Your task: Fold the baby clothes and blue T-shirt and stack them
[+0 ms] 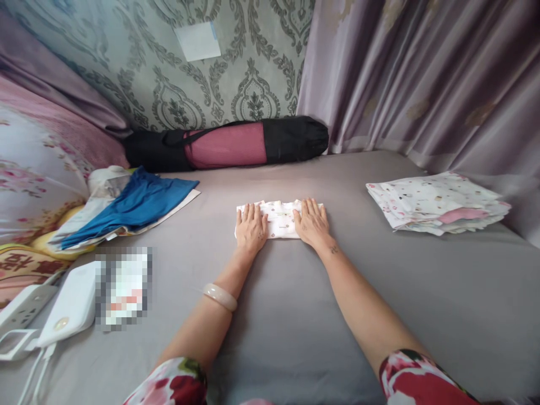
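A small white patterned cloth (281, 218), folded into a narrow strip, lies on the grey bed sheet (295, 315) in the middle of the view. My left hand (250, 226) rests flat on its left end, fingers stretched out and together. My right hand (311, 223) presses flat on its right end, fingers extended. Neither hand grips anything. A pale bangle (220, 296) sits on my left forearm.
A stack of folded patterned cloths (436, 203) lies at the right. A blue garment (135, 203) over other fabric lies at the left. A black and pink rolled bag (228, 145) lies against the wall. White chargers and a power strip (46, 312) sit at lower left. Curtains hang on the right.
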A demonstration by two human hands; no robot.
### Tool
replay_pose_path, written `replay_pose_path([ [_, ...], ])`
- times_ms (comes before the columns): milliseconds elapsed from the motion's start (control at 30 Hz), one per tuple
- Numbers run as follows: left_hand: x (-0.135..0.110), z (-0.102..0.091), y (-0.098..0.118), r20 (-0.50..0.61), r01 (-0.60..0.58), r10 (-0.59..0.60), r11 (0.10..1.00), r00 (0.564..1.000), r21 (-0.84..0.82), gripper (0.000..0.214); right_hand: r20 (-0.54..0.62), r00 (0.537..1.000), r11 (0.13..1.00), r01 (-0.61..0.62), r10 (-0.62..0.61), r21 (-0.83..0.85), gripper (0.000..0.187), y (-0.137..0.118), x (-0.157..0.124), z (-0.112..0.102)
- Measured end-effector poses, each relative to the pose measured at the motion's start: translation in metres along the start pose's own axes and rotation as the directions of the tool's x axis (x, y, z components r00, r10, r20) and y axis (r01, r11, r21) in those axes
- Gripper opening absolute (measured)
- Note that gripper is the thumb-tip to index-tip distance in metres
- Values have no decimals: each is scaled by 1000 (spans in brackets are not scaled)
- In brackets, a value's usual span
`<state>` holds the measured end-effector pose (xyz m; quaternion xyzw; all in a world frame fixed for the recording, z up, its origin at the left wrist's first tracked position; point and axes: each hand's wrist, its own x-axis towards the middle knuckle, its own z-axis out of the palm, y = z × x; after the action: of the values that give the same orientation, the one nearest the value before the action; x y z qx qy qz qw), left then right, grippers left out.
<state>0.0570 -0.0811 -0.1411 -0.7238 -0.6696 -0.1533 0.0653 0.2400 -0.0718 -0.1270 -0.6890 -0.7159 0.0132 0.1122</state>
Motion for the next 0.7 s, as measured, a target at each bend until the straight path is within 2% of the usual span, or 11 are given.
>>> replay_pose_path([
  [133,0,2,-1,30,-11,10,1000,999,21,58,23,1000,1000,-4,4,-8,63,0,0,1],
  [333,3,0,-1,189,-4,0,1000,982,21,59,115,993,1000,-9,10,-14,63,1,1,2],
  [567,12,-3,-9,137,-76,71,997,988,30,48,119,993,1000,-7,8,-5,60,4,4,2],
  [700,25,-14,-14,198,-117,104,991,975,57,36,78,997,1000,14,-15,3,49,8,8,-4],
])
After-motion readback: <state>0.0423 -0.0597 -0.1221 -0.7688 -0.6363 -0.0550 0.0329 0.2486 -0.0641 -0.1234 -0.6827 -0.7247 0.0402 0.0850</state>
